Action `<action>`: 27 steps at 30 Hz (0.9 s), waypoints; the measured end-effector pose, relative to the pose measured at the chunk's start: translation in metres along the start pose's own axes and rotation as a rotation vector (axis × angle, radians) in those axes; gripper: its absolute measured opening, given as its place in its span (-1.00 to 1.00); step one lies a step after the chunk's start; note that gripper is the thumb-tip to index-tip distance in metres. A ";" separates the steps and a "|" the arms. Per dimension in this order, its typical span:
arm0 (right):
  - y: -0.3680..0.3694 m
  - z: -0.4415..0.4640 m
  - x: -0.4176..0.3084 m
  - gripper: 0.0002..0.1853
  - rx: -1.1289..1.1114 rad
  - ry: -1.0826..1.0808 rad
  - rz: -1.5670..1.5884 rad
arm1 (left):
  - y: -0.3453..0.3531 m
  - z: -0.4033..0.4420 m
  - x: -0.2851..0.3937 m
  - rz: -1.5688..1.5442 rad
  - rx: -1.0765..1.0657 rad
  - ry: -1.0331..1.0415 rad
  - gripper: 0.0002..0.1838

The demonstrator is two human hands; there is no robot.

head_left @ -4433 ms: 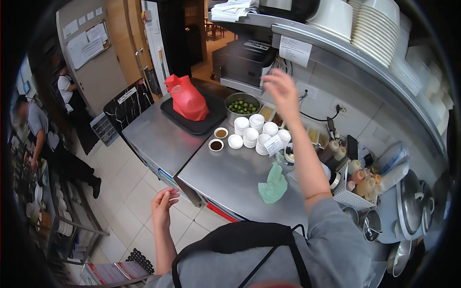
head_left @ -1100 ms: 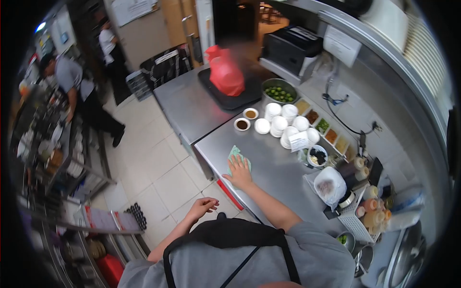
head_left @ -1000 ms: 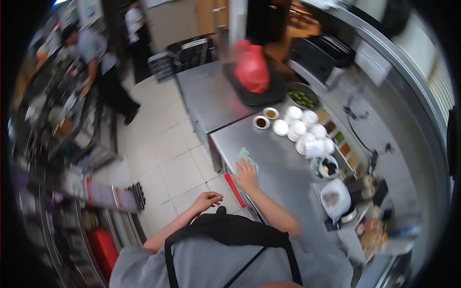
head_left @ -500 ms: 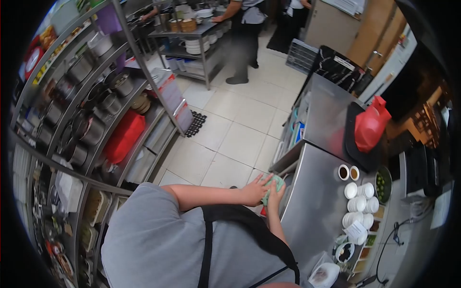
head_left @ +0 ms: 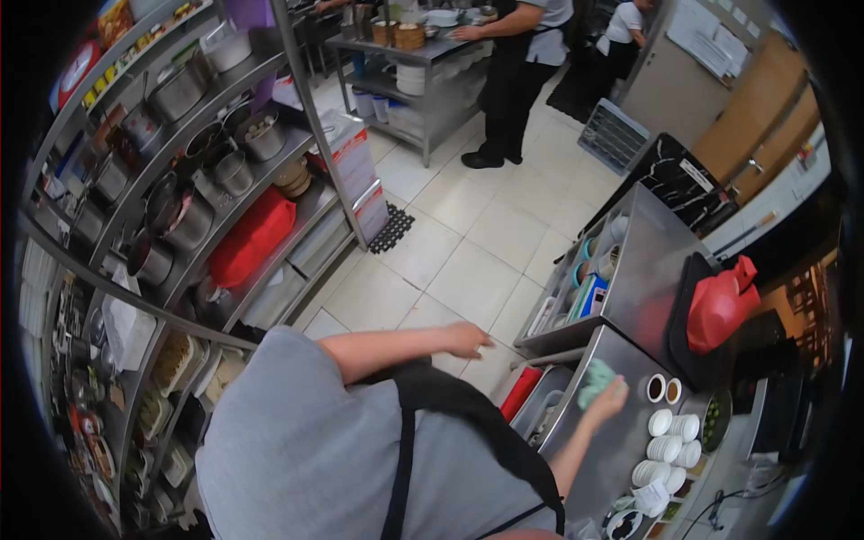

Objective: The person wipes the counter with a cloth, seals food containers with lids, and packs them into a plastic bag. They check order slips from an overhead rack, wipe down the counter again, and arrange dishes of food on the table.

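My right hand [head_left: 608, 401] grips a pale green cloth [head_left: 594, 382] over the steel counter [head_left: 589, 450], near its front edge. My left hand [head_left: 468, 341] hangs in the air above the tiled floor, away from the counter. Its fingers are loosely stretched and nothing shows in them. Below the counter edge, between my two arms, lie a red item [head_left: 521, 392] and a grey container [head_left: 551, 387]. Two small cups of dark sauce [head_left: 656, 388] stand to the right of the cloth.
White dishes [head_left: 664, 448] stand stacked along the counter's back. A red plastic bag [head_left: 723, 304] rests on a black tray. Steel shelves [head_left: 256, 198] with pots [head_left: 191, 220] rise at my left. A co-worker [head_left: 522, 81] stands at a far table [head_left: 430, 45].
My hands have parted. The right one has carried the green cloth rightward onto the counter; the left has let go of it. The view has shifted, and the co-worker's legs appear at a different place.
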State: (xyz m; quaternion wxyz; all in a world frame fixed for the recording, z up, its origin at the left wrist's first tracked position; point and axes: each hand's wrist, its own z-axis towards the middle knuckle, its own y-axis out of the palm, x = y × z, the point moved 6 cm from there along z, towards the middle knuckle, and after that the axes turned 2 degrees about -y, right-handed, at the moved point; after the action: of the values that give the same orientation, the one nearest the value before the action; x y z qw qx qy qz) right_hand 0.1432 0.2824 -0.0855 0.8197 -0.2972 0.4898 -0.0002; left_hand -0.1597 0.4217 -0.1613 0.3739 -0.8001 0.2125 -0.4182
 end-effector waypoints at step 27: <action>0.090 0.017 0.043 -0.30 -0.358 -0.183 -1.165 | 0.106 -0.089 -0.290 -0.355 -0.046 -0.883 -0.73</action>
State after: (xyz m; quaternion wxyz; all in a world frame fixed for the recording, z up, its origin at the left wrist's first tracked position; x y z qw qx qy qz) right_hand 0.1531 0.3523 -0.1577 0.6609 -0.6476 0.1671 -0.3404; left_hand -0.3989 0.5068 -0.3581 0.3336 -0.9333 -0.0975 -0.0907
